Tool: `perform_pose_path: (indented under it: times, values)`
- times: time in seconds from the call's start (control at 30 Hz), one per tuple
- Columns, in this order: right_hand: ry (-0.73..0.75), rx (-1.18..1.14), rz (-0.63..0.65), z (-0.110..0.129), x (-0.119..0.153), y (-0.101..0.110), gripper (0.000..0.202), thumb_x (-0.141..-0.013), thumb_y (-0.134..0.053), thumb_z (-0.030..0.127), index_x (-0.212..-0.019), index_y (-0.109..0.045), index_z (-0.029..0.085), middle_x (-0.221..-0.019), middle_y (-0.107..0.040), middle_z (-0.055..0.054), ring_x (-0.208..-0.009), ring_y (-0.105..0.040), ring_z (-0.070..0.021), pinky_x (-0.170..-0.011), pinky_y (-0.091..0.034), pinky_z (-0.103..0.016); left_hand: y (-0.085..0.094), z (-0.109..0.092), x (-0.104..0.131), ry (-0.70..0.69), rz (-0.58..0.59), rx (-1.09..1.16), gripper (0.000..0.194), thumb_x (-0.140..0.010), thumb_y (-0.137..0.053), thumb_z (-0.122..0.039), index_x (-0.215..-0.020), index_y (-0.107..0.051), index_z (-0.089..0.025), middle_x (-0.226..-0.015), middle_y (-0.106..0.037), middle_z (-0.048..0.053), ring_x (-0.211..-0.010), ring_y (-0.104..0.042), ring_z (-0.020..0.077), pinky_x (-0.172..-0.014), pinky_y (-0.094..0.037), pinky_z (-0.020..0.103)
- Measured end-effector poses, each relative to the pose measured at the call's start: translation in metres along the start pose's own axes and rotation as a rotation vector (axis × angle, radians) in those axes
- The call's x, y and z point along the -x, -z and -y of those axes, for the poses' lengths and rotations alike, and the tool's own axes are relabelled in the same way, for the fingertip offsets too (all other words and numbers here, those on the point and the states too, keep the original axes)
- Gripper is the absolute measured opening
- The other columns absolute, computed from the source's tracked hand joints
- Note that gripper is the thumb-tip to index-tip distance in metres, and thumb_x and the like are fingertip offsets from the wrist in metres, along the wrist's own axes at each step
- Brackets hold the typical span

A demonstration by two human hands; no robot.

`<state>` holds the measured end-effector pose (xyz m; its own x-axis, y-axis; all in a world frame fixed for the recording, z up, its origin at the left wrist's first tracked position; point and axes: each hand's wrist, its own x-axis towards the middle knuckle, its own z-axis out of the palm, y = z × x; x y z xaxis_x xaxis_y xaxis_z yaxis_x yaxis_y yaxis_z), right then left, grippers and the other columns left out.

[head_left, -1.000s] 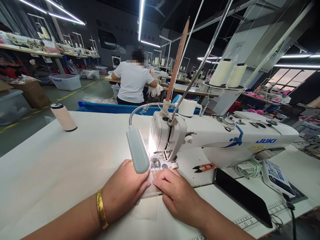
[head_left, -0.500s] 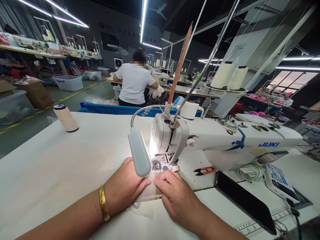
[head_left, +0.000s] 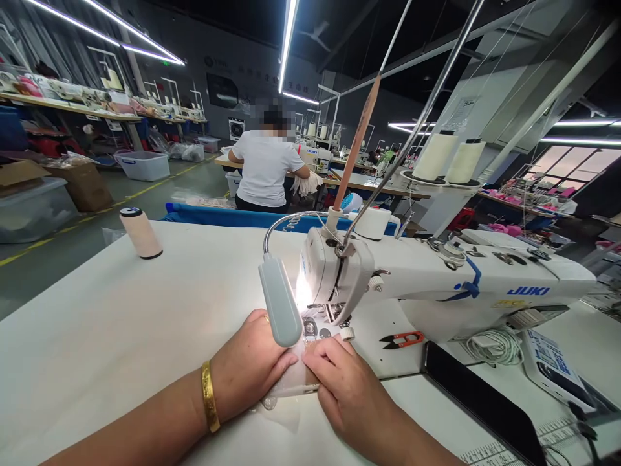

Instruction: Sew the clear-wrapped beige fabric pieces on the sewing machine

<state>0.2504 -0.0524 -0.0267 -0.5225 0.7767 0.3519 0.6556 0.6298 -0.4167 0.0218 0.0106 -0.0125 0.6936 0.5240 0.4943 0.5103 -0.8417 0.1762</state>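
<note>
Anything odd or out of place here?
Nothing looks spilled or damaged. Slightly odd on the sewing machine: a pencil standing point-up on top and a blue strip knotted near the JUKI lettering; both look improvised.

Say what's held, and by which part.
Cannot be told: the right grip covers flat tan cloth at its right side; the left grip touches sheer white cloth.

Left hand (head_left: 247, 359) part-hidden; forearms (head_left: 145, 414) cropped
</note>
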Motion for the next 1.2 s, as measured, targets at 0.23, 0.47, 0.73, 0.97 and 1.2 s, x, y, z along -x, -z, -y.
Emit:
perform_pose_path:
  times: [0.23,0.47,0.73,0.97,1.2]
  values:
    - [-0.016,-0.010,0.007,0.001,0.000,0.001,0.054,-0.081,-0.043,-0.010,-0.121,-0.063,0.021,-0.098,-0.060,-0.006,-0.087,-0.049,-0.0252,-0.076,-0.051,-0.038,0.001,-0.004,0.000,0.006,0.000,0.004,0.013,-0.097,-0.056,-0.014,-0.099,-0.067,-0.021,-0.111,-0.078,0.008,-0.100,-0.074,0.0282,-0.093,-0.059,0.047]
    - [-0.054,0.032,0.006,-0.001,-0.001,-0.001,0.041,-0.081,-0.045,-0.008,-0.103,-0.064,0.020,-0.099,-0.061,-0.007,-0.087,-0.050,-0.0256,-0.076,-0.053,-0.040,0.003,-0.005,-0.002,0.021,0.016,-0.089,0.017,-0.097,-0.055,-0.014,-0.089,-0.067,-0.021,-0.104,-0.077,0.007,-0.095,-0.071,0.0272,-0.090,-0.057,0.046]
    - [-0.031,0.016,0.013,-0.001,-0.002,0.001,0.052,-0.082,-0.046,-0.007,-0.119,-0.067,0.022,-0.100,-0.062,-0.006,-0.090,-0.053,-0.0257,-0.078,-0.054,-0.040,0.019,-0.013,0.003,-0.014,0.130,0.085,0.018,-0.093,-0.060,-0.009,-0.083,-0.069,-0.021,-0.102,-0.075,0.002,-0.080,-0.068,0.0186,-0.076,-0.049,0.032]
    - [-0.052,-0.001,0.016,-0.001,-0.002,0.001,0.039,-0.084,-0.045,-0.006,-0.105,-0.066,0.020,-0.101,-0.062,-0.008,-0.090,-0.052,-0.0261,-0.078,-0.054,-0.041,0.013,-0.011,0.000,-0.003,0.117,0.022,0.016,-0.092,-0.062,-0.009,-0.084,-0.070,-0.020,-0.101,-0.076,0.004,-0.089,-0.069,0.0237,-0.078,-0.049,0.034]
    - [-0.014,-0.010,-0.003,-0.004,0.000,0.002,0.044,-0.085,-0.044,-0.006,-0.113,-0.065,0.022,-0.099,-0.061,-0.007,-0.088,-0.052,-0.0252,-0.077,-0.051,-0.039,0.019,-0.013,0.002,-0.039,0.157,0.142,0.016,-0.089,-0.067,-0.009,-0.079,-0.066,-0.021,-0.096,-0.074,0.001,-0.086,-0.068,0.0192,-0.074,-0.048,0.031]
